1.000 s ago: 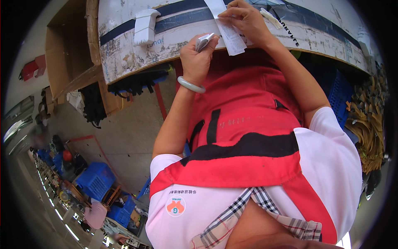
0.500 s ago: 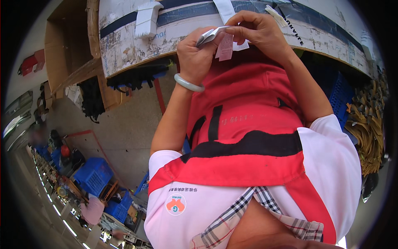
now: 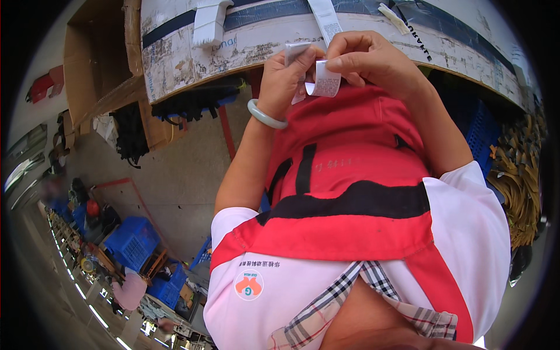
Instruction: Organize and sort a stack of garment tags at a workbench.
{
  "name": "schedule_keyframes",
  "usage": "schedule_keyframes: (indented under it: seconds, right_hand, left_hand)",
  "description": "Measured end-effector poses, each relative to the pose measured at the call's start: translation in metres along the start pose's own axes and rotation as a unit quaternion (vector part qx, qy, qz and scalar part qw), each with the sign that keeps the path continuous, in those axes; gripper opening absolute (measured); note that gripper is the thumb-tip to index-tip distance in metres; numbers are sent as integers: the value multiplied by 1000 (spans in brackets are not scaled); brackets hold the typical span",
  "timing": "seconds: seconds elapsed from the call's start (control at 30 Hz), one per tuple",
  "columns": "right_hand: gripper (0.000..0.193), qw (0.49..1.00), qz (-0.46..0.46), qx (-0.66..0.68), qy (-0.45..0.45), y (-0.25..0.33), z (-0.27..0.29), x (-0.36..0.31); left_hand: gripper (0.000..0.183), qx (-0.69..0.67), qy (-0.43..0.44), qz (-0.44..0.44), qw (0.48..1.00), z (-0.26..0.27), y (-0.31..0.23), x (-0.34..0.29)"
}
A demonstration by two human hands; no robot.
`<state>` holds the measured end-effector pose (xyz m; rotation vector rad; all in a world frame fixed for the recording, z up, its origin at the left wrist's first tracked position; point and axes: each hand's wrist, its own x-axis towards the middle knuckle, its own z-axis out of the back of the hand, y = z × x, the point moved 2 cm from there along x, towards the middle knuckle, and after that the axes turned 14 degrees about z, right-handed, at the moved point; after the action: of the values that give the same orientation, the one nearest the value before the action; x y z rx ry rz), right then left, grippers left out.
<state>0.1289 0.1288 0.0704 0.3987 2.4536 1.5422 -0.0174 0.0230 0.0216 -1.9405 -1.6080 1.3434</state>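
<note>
My left hand [image 3: 279, 81], with a pale bangle [image 3: 266, 115] on its wrist, is closed on a small folded stack of white labels [image 3: 296, 51] held upright by the thumb. My right hand [image 3: 373, 61] pinches the upper end of a printed white label strip [image 3: 328, 84]. This strip curls down in a loop between the two hands, just above the red apron [image 3: 350, 134]. Behind the fingers, another printed white strip [image 3: 326, 23] lies across the table edge; whether it joins the held one is hidden.
The worn white table [image 3: 175, 70] carries a bundle of white strips [image 3: 209, 26] at left and a small pale strip [image 3: 394, 18] at right. An open cardboard box [image 3: 99, 52] stands left. Blue crates [image 3: 131, 242] and a person in pink [image 3: 129, 290] are farther off.
The label strip has been turned, so its printed face now curls between my hands. My left hand has tipped its folded stack upright, and my right hand has come slightly lower.
</note>
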Motion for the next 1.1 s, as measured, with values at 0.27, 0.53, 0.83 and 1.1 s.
schedule_keyframes:
  seconds: [0.27,0.53,0.83,1.1]
  right_hand:
    - [19,969,75,-197,-126,-31,-1,-9]
    - [39,887,120,-445,-30,-27,-20,-27]
    - [51,879,37,-473,53,-35,-27,-40]
    - [15,957,67,-276,-64,-37,-14,-35]
  left_hand:
    - [41,34,129,49,990,-5,15,-14]
    - [23,-15,92,72,993,-2,41,-29]
    - [14,-24,36,135,990,-5,65,-36]
    - [17,57,91,119,987,-3,67,-36]
